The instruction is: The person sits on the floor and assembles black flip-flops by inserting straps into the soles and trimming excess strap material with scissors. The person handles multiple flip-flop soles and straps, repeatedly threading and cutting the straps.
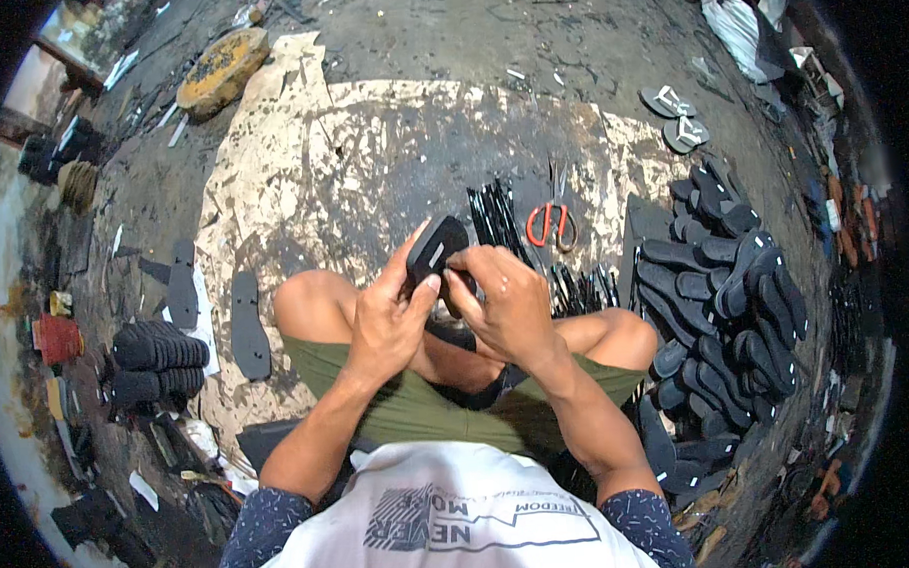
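Observation:
In front of my crossed legs, my left hand (pixel 390 311) is closed around a black sandal sole (pixel 434 251) with a small white mark on it. The sole is tilted up, its far end rounded. My right hand (pixel 500 292) is at the sole's right side, fingers bent and pinched against it. Whatever those fingertips grip is too hidden to name. Beyond my right hand lie a bundle of shiny black straps (pixel 494 214) and a pair of scissors (pixel 552 220) with red and dark handles. More black straps (pixel 587 289) lie by my right knee.
A heap of black sandal soles (pixel 711 310) spreads on my right. Stacked black soles (pixel 157 359) stand at left, beside a flat sole (pixel 248 326). A pair of flip-flops (pixel 679 116) lies far right, a round yellowish block (pixel 223 72) far left. Worn paper sheeting (pixel 271 180) covers the floor.

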The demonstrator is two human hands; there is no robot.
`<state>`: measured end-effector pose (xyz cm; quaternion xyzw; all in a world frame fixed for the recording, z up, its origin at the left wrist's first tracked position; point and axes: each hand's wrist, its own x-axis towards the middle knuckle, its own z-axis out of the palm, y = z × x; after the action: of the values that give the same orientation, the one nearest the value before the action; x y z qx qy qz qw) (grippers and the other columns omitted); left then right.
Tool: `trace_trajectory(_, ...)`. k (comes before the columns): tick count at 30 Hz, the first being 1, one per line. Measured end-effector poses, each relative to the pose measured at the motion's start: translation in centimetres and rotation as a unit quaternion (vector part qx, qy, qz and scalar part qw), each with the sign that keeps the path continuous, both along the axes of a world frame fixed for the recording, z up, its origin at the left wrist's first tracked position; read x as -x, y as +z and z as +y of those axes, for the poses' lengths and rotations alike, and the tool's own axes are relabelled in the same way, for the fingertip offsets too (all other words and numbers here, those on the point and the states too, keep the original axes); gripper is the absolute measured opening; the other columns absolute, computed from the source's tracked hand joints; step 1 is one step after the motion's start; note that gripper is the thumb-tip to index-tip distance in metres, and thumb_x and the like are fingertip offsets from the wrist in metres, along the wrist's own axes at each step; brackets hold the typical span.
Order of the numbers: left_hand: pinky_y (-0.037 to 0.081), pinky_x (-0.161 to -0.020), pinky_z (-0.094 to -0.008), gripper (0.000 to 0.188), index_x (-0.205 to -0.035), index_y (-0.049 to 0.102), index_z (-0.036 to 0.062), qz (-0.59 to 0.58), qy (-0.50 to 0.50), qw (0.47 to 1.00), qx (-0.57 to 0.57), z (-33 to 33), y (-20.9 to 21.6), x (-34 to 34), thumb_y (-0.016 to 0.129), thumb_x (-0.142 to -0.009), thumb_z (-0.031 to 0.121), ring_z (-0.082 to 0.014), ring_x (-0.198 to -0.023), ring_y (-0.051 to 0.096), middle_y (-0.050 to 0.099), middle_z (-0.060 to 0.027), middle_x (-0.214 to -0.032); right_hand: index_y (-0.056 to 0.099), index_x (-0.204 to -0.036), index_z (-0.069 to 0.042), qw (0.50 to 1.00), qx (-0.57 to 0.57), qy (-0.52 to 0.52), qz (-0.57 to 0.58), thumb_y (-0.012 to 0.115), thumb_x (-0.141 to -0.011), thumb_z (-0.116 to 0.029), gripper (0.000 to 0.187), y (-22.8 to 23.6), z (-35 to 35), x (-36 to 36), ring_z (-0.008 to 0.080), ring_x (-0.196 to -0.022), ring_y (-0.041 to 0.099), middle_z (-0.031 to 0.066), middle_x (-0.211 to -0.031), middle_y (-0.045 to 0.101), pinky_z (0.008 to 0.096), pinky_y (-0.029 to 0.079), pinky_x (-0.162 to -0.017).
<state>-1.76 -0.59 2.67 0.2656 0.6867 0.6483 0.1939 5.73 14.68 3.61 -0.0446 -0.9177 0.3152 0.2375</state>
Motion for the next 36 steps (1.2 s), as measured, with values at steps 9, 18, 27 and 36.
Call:
trace_trajectory(9, 0.050, -0.102, -0.0282, 0.055, -0.153, 0.047, 0.0011, -0.029, -0.051, 0.996, 0.061, -0.4, 0.9, 0.6, 0.062, -0.100, 0.004, -0.0133, -0.122, 0.058, 0.058, -0.0127, -0.145, 0.064, -0.097, -0.008, 0.998, 0.033, -0.020, -0.044, 0.071, -0.093, -0.022, 0.016, -1.1, 0.5, 0.0, 0.0314, -0.078, 0.068, 0.0099, -0.083, 0.068, 0.0441, 0.055, -0.066)
trace_trajectory(18, 0.057, -0.092, -0.0253, 0.031, -0.129, 0.063, -0.0007, -0.015, -0.032, 0.999, 0.006, -2.1, -0.3, 2.4, 0.065, -0.098, -0.002, -0.0133, -0.110, 0.063, 0.063, -0.0060, -0.122, 0.072, -0.104, -0.004, 0.991, 0.122, 0.010, -0.061, 0.076, -0.091, -0.018, 0.019, 1.6, 0.8, -1.2, 0.0291, -0.073, 0.071, 0.0131, -0.087, 0.073, 0.0382, 0.054, -0.063)
trace_trajectory(27, 0.058, -0.089, -0.0241, 0.041, -0.134, 0.055, -0.0014, 0.017, 0.001, 0.999, -0.036, -1.2, -0.8, 1.6, 0.070, -0.095, -0.002, -0.0124, -0.106, 0.063, 0.061, -0.0076, -0.118, 0.070, -0.109, -0.003, 0.992, 0.120, 0.022, -0.030, 0.076, -0.090, -0.011, 0.021, 2.6, 0.7, -1.5, 0.0293, -0.088, 0.070, 0.0122, -0.097, 0.072, 0.0395, 0.055, -0.076)
trace_trajectory(36, 0.056, -0.091, -0.0258, 0.045, -0.136, 0.049, -0.0026, -0.032, 0.007, 0.994, -0.108, -1.3, -1.2, 1.8, 0.069, -0.096, -0.001, -0.0129, -0.110, 0.063, 0.062, -0.0083, -0.121, 0.069, -0.104, -0.006, 0.993, 0.040, -0.022, 0.113, 0.078, -0.087, -0.009, 0.019, 5.1, 0.5, -1.4, 0.0292, -0.090, 0.069, 0.0110, -0.098, 0.073, 0.0399, 0.053, -0.079)
